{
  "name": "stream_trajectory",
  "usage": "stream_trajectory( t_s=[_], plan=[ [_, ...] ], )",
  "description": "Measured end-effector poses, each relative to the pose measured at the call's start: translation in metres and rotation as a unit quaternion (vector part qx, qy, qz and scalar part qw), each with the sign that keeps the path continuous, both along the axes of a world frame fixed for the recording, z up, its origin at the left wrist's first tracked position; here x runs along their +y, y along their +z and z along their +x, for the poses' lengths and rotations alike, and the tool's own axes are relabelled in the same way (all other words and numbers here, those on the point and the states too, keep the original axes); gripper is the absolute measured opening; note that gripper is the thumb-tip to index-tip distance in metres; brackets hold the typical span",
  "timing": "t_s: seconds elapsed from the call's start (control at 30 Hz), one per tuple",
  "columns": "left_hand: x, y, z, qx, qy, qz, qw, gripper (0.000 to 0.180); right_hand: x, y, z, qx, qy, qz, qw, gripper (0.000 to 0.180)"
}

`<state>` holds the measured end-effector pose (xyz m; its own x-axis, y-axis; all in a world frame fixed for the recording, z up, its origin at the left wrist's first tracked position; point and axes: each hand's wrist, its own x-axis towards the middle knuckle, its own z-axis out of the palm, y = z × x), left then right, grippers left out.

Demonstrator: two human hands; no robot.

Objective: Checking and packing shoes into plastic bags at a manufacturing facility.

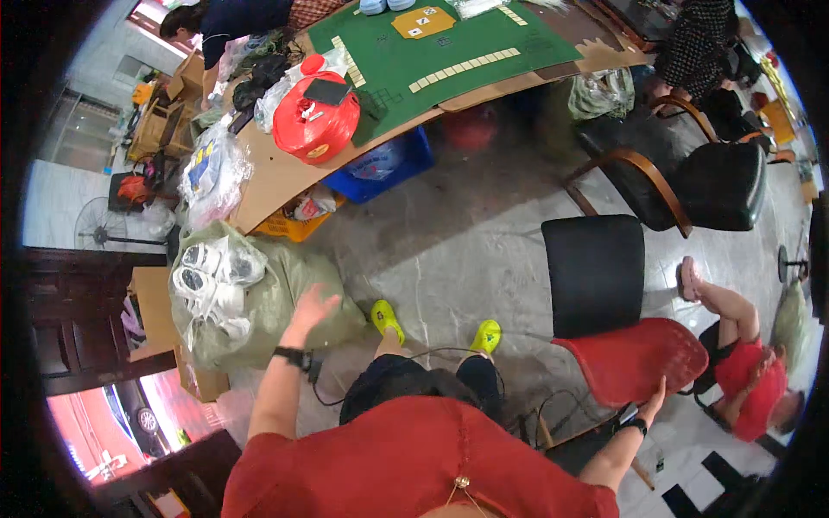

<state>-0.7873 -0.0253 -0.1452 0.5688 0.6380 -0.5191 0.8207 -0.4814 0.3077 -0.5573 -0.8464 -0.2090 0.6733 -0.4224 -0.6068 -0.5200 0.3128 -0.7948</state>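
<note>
The left hand (313, 304) is open, fingers spread, raised just over the right edge of a big green sack (285, 293) that sits on the floor; whether the palm touches the sack cannot be told. A dark watch (292, 356) sits on that wrist. The sack bulges, and on its left side lies a clear bag of white shoes (207, 281), touching it. The right hand (654, 401) is stretched out low to the person's right, its fingers resting on the rear rim of a red plastic chair (635, 358); it seems to grip that edge loosely, with a dark band on the wrist. Just behind the red chair stands a black stool (594, 272), the two touching or nearly so.

Between the two arms, the person's feet in yellow-green clogs (387, 318) stand on the grey stone floor (466, 233), near the sack's right side. Farther off, a long bench (276, 177) covered in brown cardboard carries a red plastic bag (315, 121) and a green mat (440, 47) with rows of pale tiles. Under the bench is a blue crate (389, 164). Black armchairs (691, 177) stand to the right, well apart from the sack. A person in red (751, 380) sits low beside the red chair
</note>
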Motion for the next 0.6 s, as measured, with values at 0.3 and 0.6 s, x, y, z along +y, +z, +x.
stream_trajectory(
  t_s=[0.3,0.6],
  plan=[
    [-0.23,-0.114,0.176,-0.007,-0.254,-0.317,0.914,0.068,-0.029,-0.01,0.003,0.01,0.054,0.153,0.987,0.027],
    [-0.372,-0.052,0.225,0.161,0.274,-0.74,0.593,0.067,0.132,0.052,0.038,-0.092,0.113,0.189,0.971,0.011]
  ],
)
